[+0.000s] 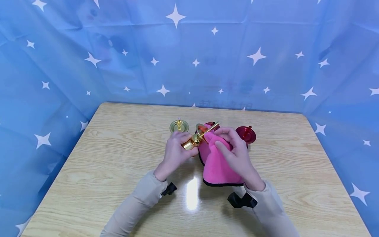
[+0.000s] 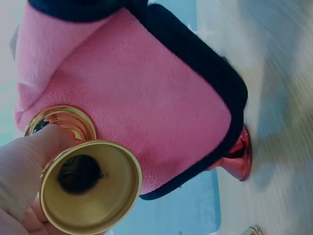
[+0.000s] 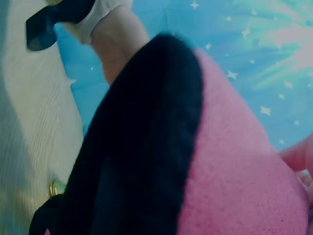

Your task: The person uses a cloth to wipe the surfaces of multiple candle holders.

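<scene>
My left hand point(image 1: 175, 149) grips a gold candlestick point(image 1: 195, 139) by its lower part, tilted with its slim tip up to the right. The hollow underside of its flared base point(image 2: 115, 196) faces the left wrist camera. My right hand point(image 1: 237, 154) pinches a pink cloth point(image 1: 220, 168) with black edging, its upper part bunched close beside the candlestick. The rest of the cloth point(image 2: 146, 93) hangs down over the table. In the right wrist view the cloth point(image 3: 239, 161) covers most of the candlestick side.
On the wooden table point(image 1: 103, 158), a gold candlestick point(image 1: 179, 125) stands behind my left hand. A red candlestick point(image 1: 246, 134) stands behind my right hand, and another red one point(image 1: 212, 124) is partly hidden behind the cloth. A blue star-patterned curtain point(image 1: 189, 75) surrounds the table.
</scene>
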{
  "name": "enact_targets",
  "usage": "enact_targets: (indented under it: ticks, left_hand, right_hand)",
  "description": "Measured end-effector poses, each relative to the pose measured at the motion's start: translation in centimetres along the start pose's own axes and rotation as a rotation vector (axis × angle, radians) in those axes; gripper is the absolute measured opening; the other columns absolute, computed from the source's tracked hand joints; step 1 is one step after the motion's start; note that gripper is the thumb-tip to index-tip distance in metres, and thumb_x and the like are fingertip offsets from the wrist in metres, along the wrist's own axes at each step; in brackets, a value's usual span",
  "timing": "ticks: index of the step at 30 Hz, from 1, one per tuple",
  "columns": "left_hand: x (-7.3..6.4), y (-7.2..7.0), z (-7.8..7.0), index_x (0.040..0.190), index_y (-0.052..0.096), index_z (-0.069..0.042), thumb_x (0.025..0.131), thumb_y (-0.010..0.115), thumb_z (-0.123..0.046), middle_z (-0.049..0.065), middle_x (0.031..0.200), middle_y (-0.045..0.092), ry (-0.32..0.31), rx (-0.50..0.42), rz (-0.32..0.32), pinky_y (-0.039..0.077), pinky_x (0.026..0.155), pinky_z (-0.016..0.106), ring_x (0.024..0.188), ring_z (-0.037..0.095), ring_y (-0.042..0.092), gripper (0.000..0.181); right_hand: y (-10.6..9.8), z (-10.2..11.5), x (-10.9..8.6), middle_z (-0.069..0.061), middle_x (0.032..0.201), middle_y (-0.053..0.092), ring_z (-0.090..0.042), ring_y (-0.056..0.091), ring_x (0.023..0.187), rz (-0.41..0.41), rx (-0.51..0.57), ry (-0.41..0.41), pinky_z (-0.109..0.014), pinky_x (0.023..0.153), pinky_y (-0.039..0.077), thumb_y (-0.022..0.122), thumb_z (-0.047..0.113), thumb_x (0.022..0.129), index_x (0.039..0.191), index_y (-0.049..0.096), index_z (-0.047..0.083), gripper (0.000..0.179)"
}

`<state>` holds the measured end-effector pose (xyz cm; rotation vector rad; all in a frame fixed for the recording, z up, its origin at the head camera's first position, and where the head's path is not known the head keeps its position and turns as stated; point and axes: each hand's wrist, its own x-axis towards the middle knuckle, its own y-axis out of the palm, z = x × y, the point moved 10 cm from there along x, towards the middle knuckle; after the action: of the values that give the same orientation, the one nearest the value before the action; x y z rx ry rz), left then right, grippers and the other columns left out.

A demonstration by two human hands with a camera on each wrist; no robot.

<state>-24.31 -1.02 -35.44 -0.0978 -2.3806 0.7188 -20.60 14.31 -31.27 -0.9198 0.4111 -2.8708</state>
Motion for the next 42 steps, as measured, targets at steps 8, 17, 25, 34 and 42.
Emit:
enact_targets:
  ticks: [8,17,25,34,42]
  left_hand:
    - [-0.2,-0.3,0.6,0.096,0.070,0.007,0.059,0.078,-0.003,0.016,0.092,0.070,-0.067,-0.162,0.025,0.048,0.080,0.037,0.088,0.027,0.061,0.039]
    - [-0.4,0.4,0.4,0.093,0.072,0.004,0.060,0.079,-0.002,0.013,0.091,0.071,-0.071,-0.231,0.101,0.047,0.076,0.029,0.086,0.023,0.060,0.035]
    - [-0.4,-0.5,0.0,0.095,0.070,0.008,0.059,0.078,-0.004,0.017,0.092,0.070,-0.023,-0.145,0.005,0.050,0.073,0.034,0.087,0.027,0.060,0.039]
    - [-0.6,-0.4,-1.9,0.089,0.072,0.001,0.059,0.081,-0.010,0.012,0.089,0.070,0.186,0.128,-0.064,0.047,0.070,0.035,0.082,0.024,0.056,0.033]
    - [-0.3,-1.0,-2.4,0.087,0.071,-0.001,0.059,0.076,-0.007,0.011,0.088,0.070,0.218,0.131,-0.108,0.049,0.065,0.033,0.080,0.024,0.054,0.029]
  right_hand:
    - [0.1,0.3,0.2,-0.006,0.084,0.064,-0.007,0.054,0.066,0.086,-0.198,-0.164,-0.014,0.058,0.041,0.060,-0.019,0.080,0.107,0.057,-0.003,0.031]
    - [-1.2,-0.6,0.5,-0.013,0.094,0.063,-0.014,0.059,0.083,0.018,-0.312,-0.246,-0.015,0.070,0.045,0.063,-0.021,0.075,0.101,0.060,-0.006,0.031]
    - [-0.2,1.6,-0.7,-0.010,0.089,0.064,-0.014,0.052,0.072,0.020,-0.391,-0.333,-0.018,0.060,0.042,0.066,-0.021,0.070,0.099,0.062,-0.001,0.035]
    - [-0.2,3.2,-0.8,-0.016,0.092,0.066,-0.009,0.064,0.085,-0.136,-0.168,-0.199,-0.015,0.074,0.049,0.061,-0.023,0.074,0.099,0.059,-0.008,0.029]
    - [1.3,3.6,-0.9,-0.014,0.101,0.066,-0.021,0.063,0.087,-0.143,-0.290,-0.258,-0.019,0.078,0.049,0.061,-0.014,0.079,0.104,0.060,-0.005,0.026]
